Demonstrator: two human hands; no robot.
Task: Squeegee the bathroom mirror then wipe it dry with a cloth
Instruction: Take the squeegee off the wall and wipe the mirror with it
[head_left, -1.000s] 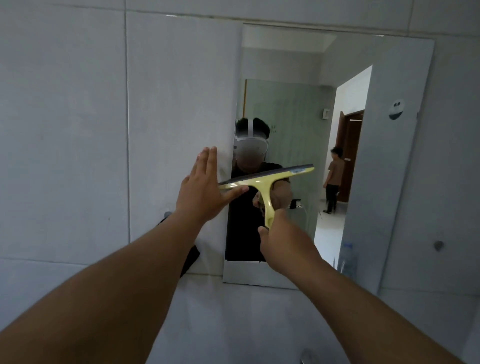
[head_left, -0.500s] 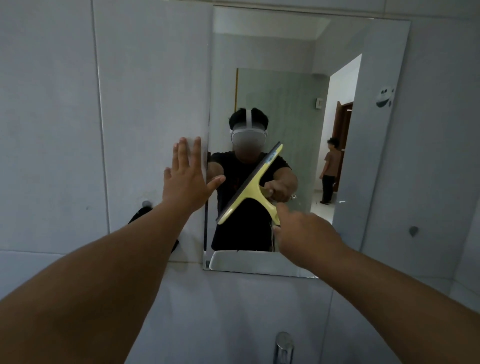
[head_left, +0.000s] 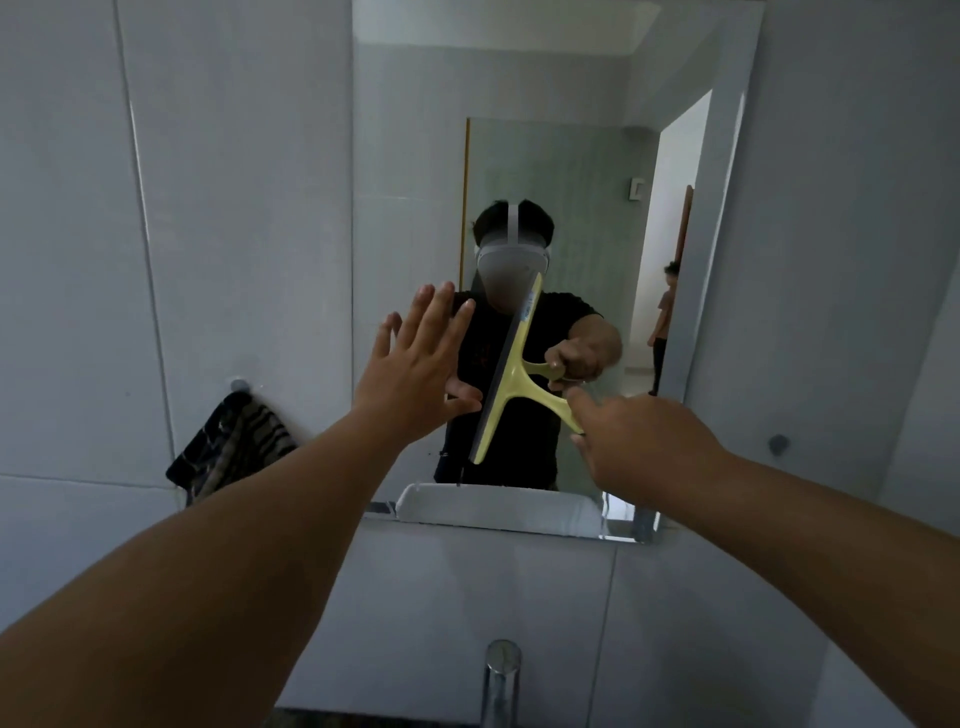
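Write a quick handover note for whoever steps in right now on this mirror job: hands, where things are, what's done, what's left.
Left hand: open, fingers spread, flat at the mirror's left edge, holding nothing.
Right hand: grip shut on the squeegee handle.
Squeegee: blade near upright, tilted, at the lower middle of the mirror.
Cloth: dark striped, hanging from a wall peg left of the mirror, untouched.
Done: squeegeeing is under way; how much glass is cleared cannot be told.
Left: finish the squeegee passes, then take the cloth and wipe the mirror dry.
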